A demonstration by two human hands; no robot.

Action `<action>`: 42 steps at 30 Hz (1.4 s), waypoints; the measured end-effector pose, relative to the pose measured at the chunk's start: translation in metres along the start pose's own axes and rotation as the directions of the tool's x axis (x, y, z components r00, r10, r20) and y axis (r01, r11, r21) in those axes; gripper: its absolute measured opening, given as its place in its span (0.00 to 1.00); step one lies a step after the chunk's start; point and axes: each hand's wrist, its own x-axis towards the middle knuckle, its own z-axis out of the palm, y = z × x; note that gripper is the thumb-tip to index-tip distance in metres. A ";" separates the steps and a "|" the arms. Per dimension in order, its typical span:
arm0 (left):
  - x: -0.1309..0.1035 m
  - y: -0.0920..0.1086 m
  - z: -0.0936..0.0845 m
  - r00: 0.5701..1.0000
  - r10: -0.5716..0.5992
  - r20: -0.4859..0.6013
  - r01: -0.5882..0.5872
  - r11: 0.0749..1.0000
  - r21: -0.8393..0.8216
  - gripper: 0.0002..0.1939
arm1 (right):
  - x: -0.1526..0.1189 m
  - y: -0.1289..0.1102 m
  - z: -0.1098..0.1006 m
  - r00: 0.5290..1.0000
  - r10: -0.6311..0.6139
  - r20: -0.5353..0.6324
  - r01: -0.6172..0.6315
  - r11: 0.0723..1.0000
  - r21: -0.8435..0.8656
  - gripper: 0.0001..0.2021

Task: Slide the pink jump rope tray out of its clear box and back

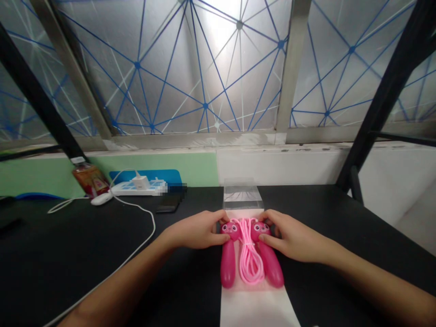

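A pink jump rope point(251, 263) lies coiled in a bundle on a long white card point(257, 309), between its two dark pink handles with cartoon faces. My left hand point(204, 229) pinches the top of the left handle point(228, 265), thumb on its face and fingers at its upper edge. On the other side, my right hand point(289, 234) grips the top of the right handle point(271, 268) the same way. A clear plastic sleeve point(242, 196) extends beyond the card's far end, toward the wall.
On the black table point(184, 281), a white power strip point(155, 187), a dark phone point(169, 203) and a reddish bottle point(90, 179) stand or lie at the back left. A white cable point(150, 234) crosses the left side. Black frame posts flank the window.
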 end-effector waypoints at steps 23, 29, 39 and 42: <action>0.007 -0.003 0.014 0.984 0.075 -0.160 -0.046 0.984 0.174 0.19 | -0.017 -0.056 0.028 0.929 -0.320 0.187 0.369 0.746 -0.555 0.27; 0.016 -0.004 0.019 0.939 0.132 -0.318 -0.055 0.969 0.239 0.21 | -0.012 -0.044 0.029 0.925 -0.339 0.173 0.370 0.698 -0.613 0.24; 0.040 -0.040 0.018 0.913 0.129 -0.386 -0.097 0.990 0.100 0.20 | -0.013 -0.050 0.020 0.884 -0.371 0.285 0.467 0.722 -0.510 0.21; 0.039 -0.040 0.015 0.918 0.110 -0.381 -0.114 0.993 0.011 0.14 | -0.016 -0.053 0.018 0.876 -0.372 0.306 0.478 0.748 -0.461 0.20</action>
